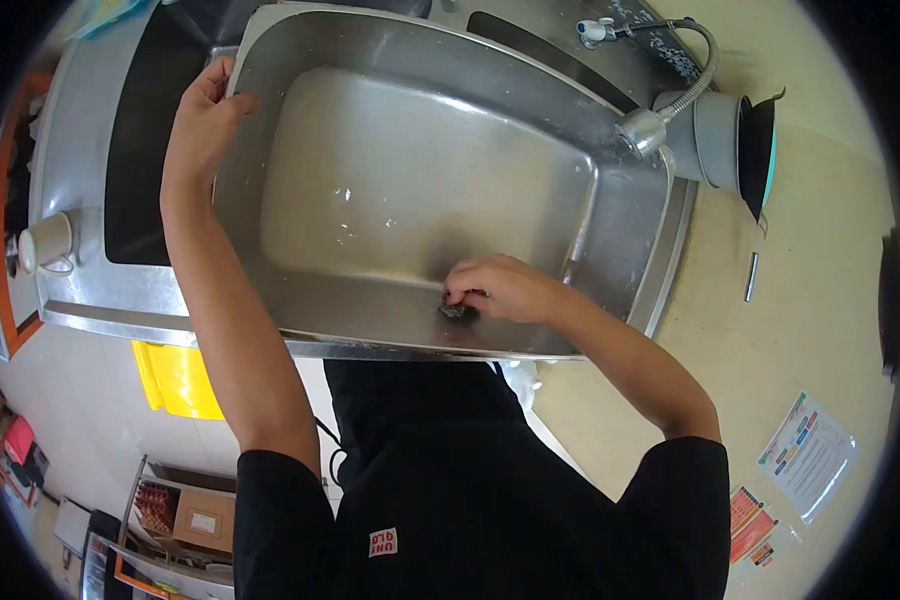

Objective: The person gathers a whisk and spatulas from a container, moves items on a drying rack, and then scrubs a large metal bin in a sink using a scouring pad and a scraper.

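Observation:
A large rectangular stainless steel pan (370,190) rests tilted over the sink counter in front of me. Its floor looks wet, with a few white flecks. My left hand (208,125) is closed around the rim at the pan's far left corner, thumb on the inner side. Down inside the pan, my right hand (500,288) pinches a dark steel wool scrubber (456,306) against the near wall. Part of the scrubber is hidden under the fingers.
A flexible faucet (642,130) hangs over the pan's right corner. Grey pots (705,140) stand by the wall. A white mug (47,243) sits on the steel counter (75,150) at left. Below the counter is a yellow bin (178,378); boxes (202,520) fill a low shelf.

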The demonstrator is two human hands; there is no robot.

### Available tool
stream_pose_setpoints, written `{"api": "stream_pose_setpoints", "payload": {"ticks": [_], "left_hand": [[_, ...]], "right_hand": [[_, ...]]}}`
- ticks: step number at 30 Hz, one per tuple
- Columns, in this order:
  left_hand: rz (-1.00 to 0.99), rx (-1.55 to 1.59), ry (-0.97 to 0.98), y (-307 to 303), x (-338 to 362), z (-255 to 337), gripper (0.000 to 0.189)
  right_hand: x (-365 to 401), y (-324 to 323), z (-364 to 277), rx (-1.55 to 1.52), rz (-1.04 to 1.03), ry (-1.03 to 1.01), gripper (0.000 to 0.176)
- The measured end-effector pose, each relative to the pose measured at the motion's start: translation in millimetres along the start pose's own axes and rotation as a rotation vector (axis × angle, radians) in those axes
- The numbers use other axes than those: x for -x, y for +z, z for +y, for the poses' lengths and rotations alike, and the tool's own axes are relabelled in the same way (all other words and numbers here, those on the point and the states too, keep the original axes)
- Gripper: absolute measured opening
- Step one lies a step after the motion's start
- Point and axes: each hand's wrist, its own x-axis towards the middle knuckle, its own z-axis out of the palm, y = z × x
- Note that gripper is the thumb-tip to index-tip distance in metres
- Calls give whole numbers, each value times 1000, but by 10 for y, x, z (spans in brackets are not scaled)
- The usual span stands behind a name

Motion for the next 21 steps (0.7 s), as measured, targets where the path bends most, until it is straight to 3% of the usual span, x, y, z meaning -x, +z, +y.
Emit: {"api": "stream_pose_setpoints", "payload": {"ticks": [4,7,13,15,16,19,20,21], "left_hand": [[-15,26,22,18,-22,33,22],[20,-25,24,0,-33,-41,22],[87,-143,11,-292,-99,162,19],[89,-202,25,-492,-231,154,19],[131,-311,95,-542,-291,172,23],[619,-844,306,-187,-102,376,30],[757,-857,507,10,-23,454,35],[690,-869,650,141,35,442,37]], "right_hand": [[402,-5,520,246,-181,195,9],[776,-53,598,370,-196,310,13],[326,124,455,240,320,260,17],[89,45,364,226,336,270,16],[-8,6,332,218,351,276,16],[-200,-38,334,207,451,173,19],[-252,-43,324,211,474,160,19],[-314,-53,321,218,497,146,20]]}}
